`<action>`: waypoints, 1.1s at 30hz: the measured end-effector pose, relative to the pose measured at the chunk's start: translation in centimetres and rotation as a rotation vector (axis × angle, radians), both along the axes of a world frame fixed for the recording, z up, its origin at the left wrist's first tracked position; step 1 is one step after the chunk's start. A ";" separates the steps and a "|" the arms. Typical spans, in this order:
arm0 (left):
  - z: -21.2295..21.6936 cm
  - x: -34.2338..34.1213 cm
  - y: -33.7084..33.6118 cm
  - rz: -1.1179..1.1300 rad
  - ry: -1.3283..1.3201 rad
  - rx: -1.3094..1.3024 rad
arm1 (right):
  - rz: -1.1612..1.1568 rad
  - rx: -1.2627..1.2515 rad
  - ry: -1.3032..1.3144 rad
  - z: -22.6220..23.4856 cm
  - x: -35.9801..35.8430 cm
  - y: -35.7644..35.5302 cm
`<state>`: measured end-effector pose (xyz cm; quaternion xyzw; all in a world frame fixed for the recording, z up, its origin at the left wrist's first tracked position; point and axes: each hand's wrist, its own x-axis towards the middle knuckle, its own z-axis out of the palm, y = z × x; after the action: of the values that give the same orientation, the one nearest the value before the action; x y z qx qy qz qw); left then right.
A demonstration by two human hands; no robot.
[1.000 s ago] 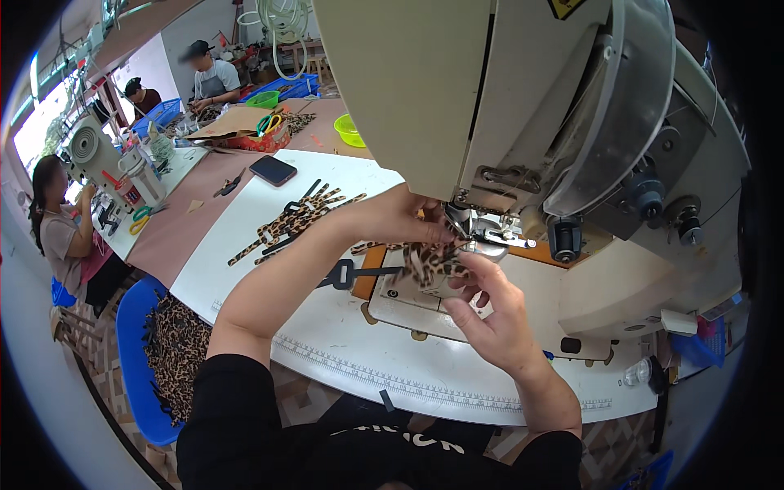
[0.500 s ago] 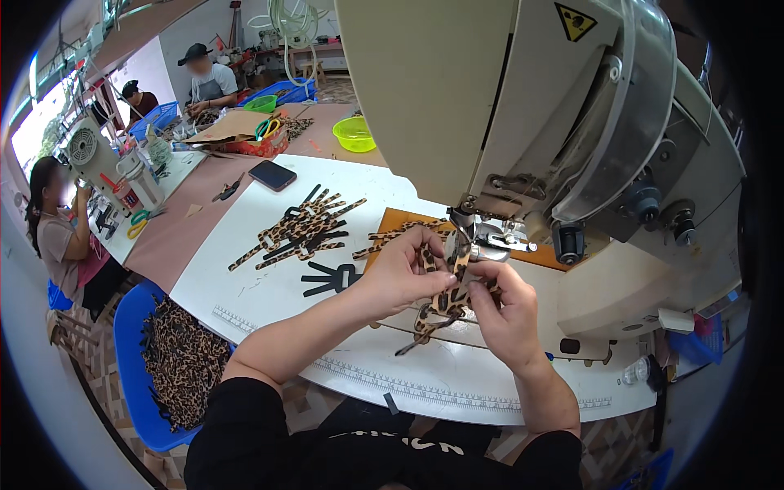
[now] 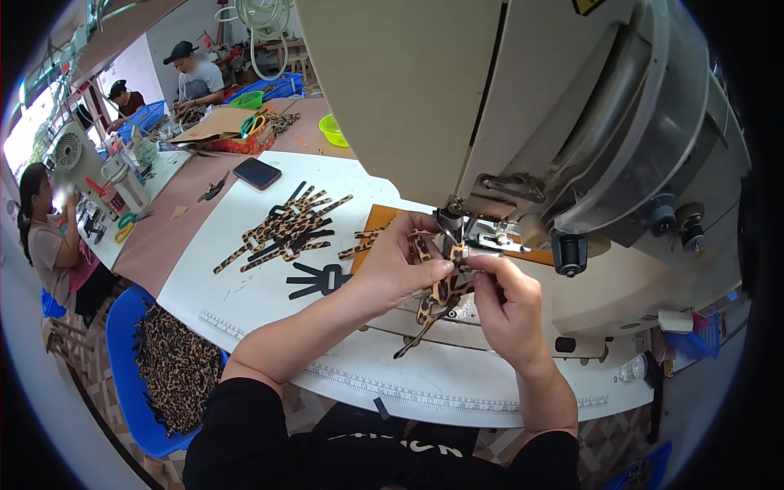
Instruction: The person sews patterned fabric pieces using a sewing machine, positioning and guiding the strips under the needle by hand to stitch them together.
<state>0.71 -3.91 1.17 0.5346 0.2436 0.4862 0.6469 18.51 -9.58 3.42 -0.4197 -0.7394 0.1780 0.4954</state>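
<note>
Under the head of a large beige sewing machine (image 3: 392,90), both hands are closed on one leopard-print strap piece (image 3: 441,290). My left hand (image 3: 400,265) pinches it between thumb and fingers on the left. From the other side, my right hand (image 3: 508,298) grips it close to the presser foot (image 3: 451,224). Loose strap ends hang down toward me, below the fingers. My fingertips hide part of the piece at the needle. More leopard-print straps (image 3: 359,242) lie just beyond my left hand, on an orange-brown plate (image 3: 380,217).
On the white table (image 3: 335,175) sit a pile of leopard and black straps (image 3: 282,233), a black strap piece (image 3: 318,280) and a phone (image 3: 257,173). A blue tub (image 3: 122,359) heaped with leopard-print pieces stands at lower left. Several people (image 3: 196,77) work at tables farther back.
My right fingers have moved in closer to the presser foot, and the strap piece has shifted slightly with them. The whole view has tilted and shifted a little.
</note>
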 end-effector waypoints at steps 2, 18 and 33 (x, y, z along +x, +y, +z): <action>0.8 0.3 -0.1 0.030 -0.016 -0.021 | 0.001 -0.041 0.010 0.0 0.1 -0.1; 0.7 -1.9 3.4 0.334 -0.089 0.077 | -0.024 -0.068 0.190 -0.2 0.8 1.0; 0.8 0.4 -1.0 0.494 0.660 1.394 | 0.259 -0.370 0.588 -1.6 -0.8 0.0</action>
<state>1.06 -4.86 2.00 0.8615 0.1741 0.4724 -0.0663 17.74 -9.60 1.80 -0.3360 -0.5677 0.4829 0.5758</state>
